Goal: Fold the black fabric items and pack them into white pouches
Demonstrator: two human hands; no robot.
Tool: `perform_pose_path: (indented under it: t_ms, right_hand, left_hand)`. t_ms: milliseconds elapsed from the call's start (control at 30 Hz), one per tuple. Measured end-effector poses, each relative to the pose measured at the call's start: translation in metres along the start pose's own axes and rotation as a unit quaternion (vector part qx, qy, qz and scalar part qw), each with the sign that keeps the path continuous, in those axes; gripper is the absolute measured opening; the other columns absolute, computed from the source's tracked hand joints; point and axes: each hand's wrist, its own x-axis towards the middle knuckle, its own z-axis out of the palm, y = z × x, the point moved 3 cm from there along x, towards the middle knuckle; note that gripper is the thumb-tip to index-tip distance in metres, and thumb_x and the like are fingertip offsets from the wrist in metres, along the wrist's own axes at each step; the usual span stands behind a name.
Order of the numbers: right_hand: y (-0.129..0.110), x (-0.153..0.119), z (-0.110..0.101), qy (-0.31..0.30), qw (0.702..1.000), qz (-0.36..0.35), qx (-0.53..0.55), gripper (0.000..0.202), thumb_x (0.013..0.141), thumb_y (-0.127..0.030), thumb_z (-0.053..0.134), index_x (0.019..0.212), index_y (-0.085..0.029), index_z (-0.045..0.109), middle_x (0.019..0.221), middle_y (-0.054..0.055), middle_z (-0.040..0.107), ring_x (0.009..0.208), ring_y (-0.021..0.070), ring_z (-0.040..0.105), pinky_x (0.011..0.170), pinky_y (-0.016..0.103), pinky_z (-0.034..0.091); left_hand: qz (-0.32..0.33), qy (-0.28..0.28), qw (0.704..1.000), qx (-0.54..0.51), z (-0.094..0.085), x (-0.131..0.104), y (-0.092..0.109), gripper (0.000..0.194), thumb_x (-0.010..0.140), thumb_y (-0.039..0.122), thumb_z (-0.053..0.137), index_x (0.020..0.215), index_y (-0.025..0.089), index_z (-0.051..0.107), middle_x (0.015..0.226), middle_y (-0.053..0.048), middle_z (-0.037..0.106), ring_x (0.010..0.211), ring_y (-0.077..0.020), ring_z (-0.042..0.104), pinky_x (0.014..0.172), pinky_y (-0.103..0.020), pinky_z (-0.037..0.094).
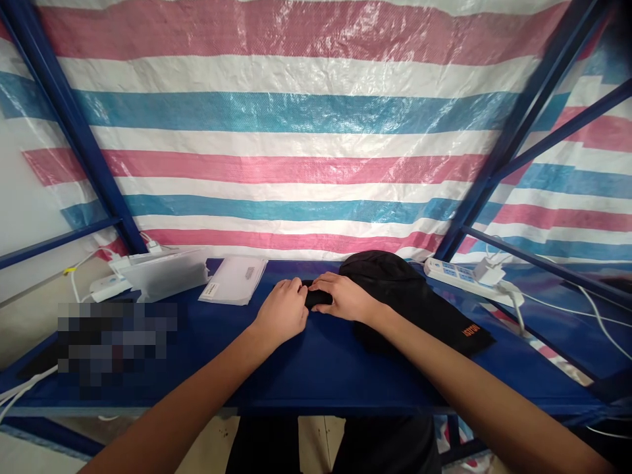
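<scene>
Near the middle of the blue table [276,375], a small black rounded object [318,297] is gripped from both sides. My left hand [284,306] has its fingers curled over the object's left end. From the other side, my right hand [345,296] closes its fingers and thumb round the right part. Most of the object is covered by the fingers, so its kind does not show. Just right of my right hand, partly under the forearm, lies a folded black cloth item or bag [419,296] with orange lettering.
Flat white packets [237,280] with a label lie to the left. Beside them stands a translucent plastic-wrapped pack [168,276]. A white power strip [469,282] with plugs and cables is at the right. Blue metal posts [79,125] and a striped sheet [296,112] frame the table.
</scene>
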Motion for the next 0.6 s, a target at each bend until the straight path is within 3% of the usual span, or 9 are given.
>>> perform_pose_path:
  t_ms: [100, 167, 400, 600]
  right_hand:
    - [0.005, 0.01, -0.002, 0.008, 0.999, 0.036, 0.025, 0.038, 0.089, -0.025, 0.08, 0.126, -0.021, 0.073, 0.115, 0.01, 0.08, 0.105, 0.0296, 0.077, 0.093, 0.04, 0.059]
    - [0.011, 0.017, -0.003, 0.023, 0.996, 0.061, 0.06, 0.038, 0.088, -0.024, 0.078, 0.125, -0.022, 0.069, 0.112, 0.008, 0.081, 0.1, 0.0282, 0.078, 0.088, 0.037, 0.058]
    - [0.038, 0.031, 0.017, 0.098, 0.972, 0.173, 0.121, 0.016, 0.093, -0.031, 0.069, 0.106, -0.024, 0.069, 0.104, 0.003, 0.081, 0.086, 0.0226, 0.075, 0.085, 0.035, 0.055]
    - [0.036, 0.027, 0.029, 0.12, 0.934, 0.258, 0.214, 0.027, 0.1, -0.047, 0.064, 0.102, -0.022, 0.072, 0.102, 0.004, 0.08, 0.079, 0.0212, 0.073, 0.076, 0.034, 0.057]
  left_hand:
    - [0.013, -0.005, 1.0, 0.005, 0.001, 0.002, 0.002, 0.046, 0.095, 0.025, 0.061, 0.138, 0.008, 0.064, 0.118, -0.019, 0.069, 0.114, -0.0355, 0.066, 0.124, -0.055, 0.036]
    - [0.002, -0.006, 1.0, 0.015, 0.005, 0.008, 0.0, 0.053, 0.091, 0.025, 0.065, 0.141, 0.007, 0.06, 0.121, -0.021, 0.069, 0.12, -0.0376, 0.064, 0.128, -0.058, 0.029]
    - [-0.051, -0.018, 0.998, -0.025, 0.025, 0.041, -0.025, 0.043, 0.082, 0.026, 0.067, 0.123, 0.016, 0.058, 0.123, -0.018, 0.067, 0.116, -0.0359, 0.065, 0.102, -0.048, 0.05]
    - [-0.062, -0.084, 0.989, -0.103, 0.02, 0.045, -0.034, 0.051, 0.074, 0.03, 0.074, 0.12, 0.023, 0.053, 0.111, -0.011, 0.076, 0.096, -0.0344, 0.076, 0.077, -0.04, 0.053]
